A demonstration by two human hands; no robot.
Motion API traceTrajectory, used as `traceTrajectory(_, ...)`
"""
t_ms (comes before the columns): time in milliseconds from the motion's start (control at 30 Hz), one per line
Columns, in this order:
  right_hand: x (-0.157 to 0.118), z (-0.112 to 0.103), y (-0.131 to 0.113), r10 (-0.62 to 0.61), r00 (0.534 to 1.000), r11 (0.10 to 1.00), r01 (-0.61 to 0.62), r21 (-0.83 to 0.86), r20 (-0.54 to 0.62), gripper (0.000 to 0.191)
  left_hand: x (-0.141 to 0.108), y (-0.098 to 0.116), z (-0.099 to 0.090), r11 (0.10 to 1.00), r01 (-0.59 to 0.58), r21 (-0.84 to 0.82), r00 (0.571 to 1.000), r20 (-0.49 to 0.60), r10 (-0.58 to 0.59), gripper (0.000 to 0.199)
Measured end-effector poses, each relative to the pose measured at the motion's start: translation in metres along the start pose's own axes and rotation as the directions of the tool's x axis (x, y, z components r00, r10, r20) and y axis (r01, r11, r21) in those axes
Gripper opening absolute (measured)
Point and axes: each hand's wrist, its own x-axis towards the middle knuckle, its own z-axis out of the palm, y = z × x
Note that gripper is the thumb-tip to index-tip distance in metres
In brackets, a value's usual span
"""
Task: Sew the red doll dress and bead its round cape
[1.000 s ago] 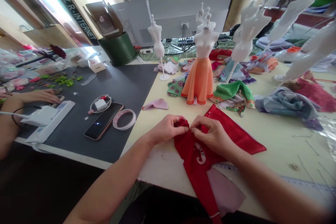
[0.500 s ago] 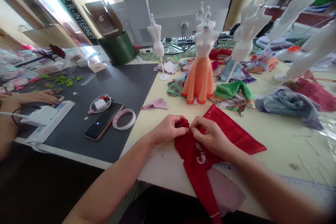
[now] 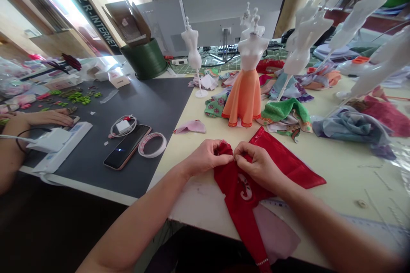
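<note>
Right grip pinching red cloth, "DZR-INTERNET" banner

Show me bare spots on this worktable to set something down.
Bare: dark mat between green pot and smartphone; cream surface between pink fabric scrap and left hand. Crowded: around the orange-skirted dress form, fabric pieces on both sides.

The person's left hand and right hand meet just in from the near edge of the worktop, thumb tips close together. Each thumb is pressed toward bent fingers in a pinch; the left thumb lies fairly straight, the right fingers curl tightly. Both forearms are bare. The left forearm slants up and rightward across the near edge; the right forearm, farther along it, slants up and leftward.
</note>
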Motion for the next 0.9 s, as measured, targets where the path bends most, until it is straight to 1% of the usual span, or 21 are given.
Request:
traceTrajectory(133, -0.0011, 0.0011, 0.0037, -0.039, 0.999, 0.993, 0.036, -0.110, -0.030, 0.009, 0.0004, -0.0002, 0.0017, 0.998, -0.017, 0.058, 0.999, -0.041, 0.019, 0.015)
traceTrajectory(200, -0.0019, 0.0015, 0.0046, -0.056, 0.998, 0.985, 0.048, -0.168, -0.042, 0.009, 0.0007, -0.0007, 0.0022, 0.997, -0.024, 0.077, 0.999, -0.046, 0.028, 0.013)
traceTrajectory(267, -0.0023, 0.0014, 0.0047, -0.051, 0.998, 0.983, 0.042, -0.181, -0.041, 0.010, 0.0009, -0.0010, 0.0025, 0.996, -0.025, 0.085, 0.999, -0.035, 0.028, 0.014)
traceTrajectory(333, -0.0021, 0.0007, 0.0045, -0.004, 1.000, 0.993, 0.003, -0.117, -0.010, 0.009, 0.0009, -0.0010, 0.0025, 0.997, -0.021, 0.072, 1.000, -0.017, 0.022, 0.014)
traceTrajectory(400, -0.0013, -0.0004, 0.0047, 0.051, 0.998, 0.999, -0.051, -0.007, 0.037, 0.009, 0.0008, -0.0010, 0.0023, 0.999, -0.010, 0.032, 1.000, -0.001, 0.010, 0.014)
traceTrajectory(500, 0.0002, -0.0022, 0.0054, 0.107, 0.991, 0.982, -0.118, 0.148, 0.084, 0.010, 0.0006, -0.0012, 0.0020, 0.998, 0.026, -0.050, 1.000, 0.018, -0.026, 0.011)
traceTrajectory(567, 0.0007, -0.0028, 0.0051, 0.111, 0.991, 0.979, -0.122, 0.165, 0.075, 0.012, 0.0007, -0.0013, 0.0017, 0.994, 0.049, -0.094, 0.999, 0.010, -0.048, 0.010)
traceTrajectory(633, 0.0001, -0.0026, 0.0039, 0.052, 0.998, 0.996, -0.054, 0.078, 0.026, 0.011, 0.0010, -0.0010, 0.0015, 0.990, 0.063, -0.127, 0.998, -0.017, -0.066, 0.010)
traceTrajectory(700, -0.0012, -0.0018, 0.0028, -0.077, 0.996, 0.995, 0.073, -0.064, -0.050, 0.008, 0.0015, -0.0005, 0.0014, 0.986, 0.072, -0.150, 0.996, -0.049, -0.080, 0.010)
traceTrajectory(800, -0.0036, 0.0003, 0.0037, -0.286, 0.951, 0.934, 0.247, -0.259, -0.122, 0.007, 0.0021, -0.0004, 0.0010, 0.986, 0.068, -0.150, 0.994, -0.073, -0.080, 0.011)
traceTrajectory(900, -0.0044, 0.0023, 0.0074, -0.412, 0.904, 0.854, 0.339, -0.395, -0.113, 0.008, 0.0022, -0.0016, 0.0007, 0.989, 0.050, -0.136, 0.996, -0.064, -0.060, 0.011)
